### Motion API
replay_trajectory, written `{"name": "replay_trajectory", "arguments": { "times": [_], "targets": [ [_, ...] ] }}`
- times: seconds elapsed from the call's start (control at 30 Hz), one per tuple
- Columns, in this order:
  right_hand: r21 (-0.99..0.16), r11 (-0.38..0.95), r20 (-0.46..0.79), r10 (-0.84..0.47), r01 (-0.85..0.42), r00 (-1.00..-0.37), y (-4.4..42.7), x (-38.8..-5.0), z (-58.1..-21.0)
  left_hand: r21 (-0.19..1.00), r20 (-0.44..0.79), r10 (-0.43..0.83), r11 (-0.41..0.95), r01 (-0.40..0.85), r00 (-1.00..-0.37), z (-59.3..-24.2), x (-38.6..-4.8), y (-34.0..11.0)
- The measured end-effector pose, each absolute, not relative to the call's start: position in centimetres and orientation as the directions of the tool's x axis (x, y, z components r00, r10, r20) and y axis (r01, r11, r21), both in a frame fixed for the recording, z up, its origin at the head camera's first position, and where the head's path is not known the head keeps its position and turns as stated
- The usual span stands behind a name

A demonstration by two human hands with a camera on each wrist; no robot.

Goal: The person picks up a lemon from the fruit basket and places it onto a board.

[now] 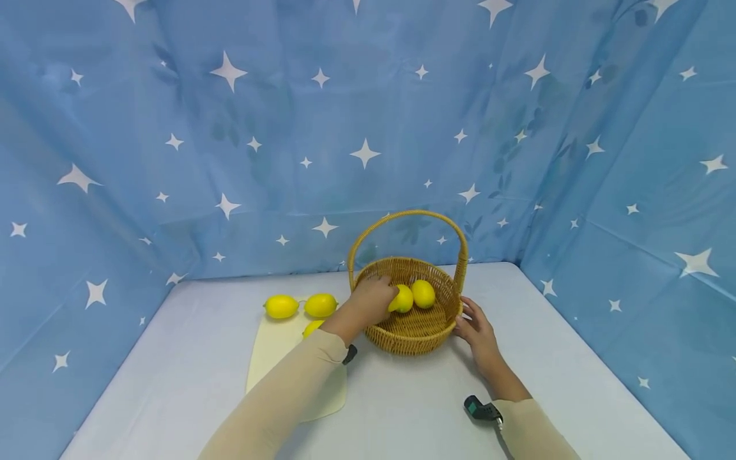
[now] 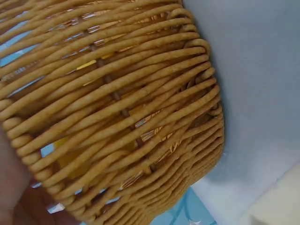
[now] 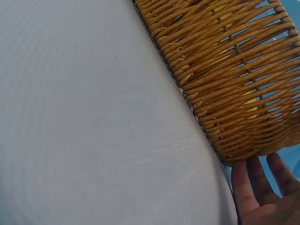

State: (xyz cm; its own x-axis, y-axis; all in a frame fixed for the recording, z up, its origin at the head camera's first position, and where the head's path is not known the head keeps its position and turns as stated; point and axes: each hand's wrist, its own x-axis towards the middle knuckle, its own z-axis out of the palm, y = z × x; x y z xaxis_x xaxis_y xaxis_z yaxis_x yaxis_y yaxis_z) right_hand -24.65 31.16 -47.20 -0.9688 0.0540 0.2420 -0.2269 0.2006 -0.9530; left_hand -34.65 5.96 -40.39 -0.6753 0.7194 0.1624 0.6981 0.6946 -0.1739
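A round wicker basket with a tall arched handle stands on the table, two lemons plainly visible inside. My left hand reaches over its left rim, fingers bent down around a lemon that they mostly cover. Through the weave in the left wrist view, yellow shows close to that hand. My right hand touches the basket's right side from outside. In the right wrist view, its straight fingers rest against the wicker wall.
Left of the basket lies a cream cutting board. Two lemons sit at its far end, and another lemon is partly behind my left forearm. Blue star-patterned curtains surround the white table.
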Motion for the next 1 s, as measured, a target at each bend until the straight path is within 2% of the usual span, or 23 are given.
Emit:
{"name": "replay_trajectory", "arguments": {
  "times": [0.33,0.63,1.0],
  "targets": [
    [-0.957,0.190,0.236,0.078,-0.218,-0.969,32.4,-26.4,-49.4,-0.071,0.352,0.739,0.633,0.771,-0.575,-39.4,-33.2,3.7],
    [-0.949,0.174,0.279,0.074,-0.263,-0.957,32.5,-26.3,-50.0,-0.074,0.392,0.740,0.617,0.783,-0.546,-38.4,-31.7,1.3],
    [-0.950,0.178,0.269,0.062,-0.255,-0.961,32.3,-26.5,-49.6,-0.034,0.474,0.705,0.614,0.789,-0.528,-38.3,-29.7,-3.1]
  ]
}}
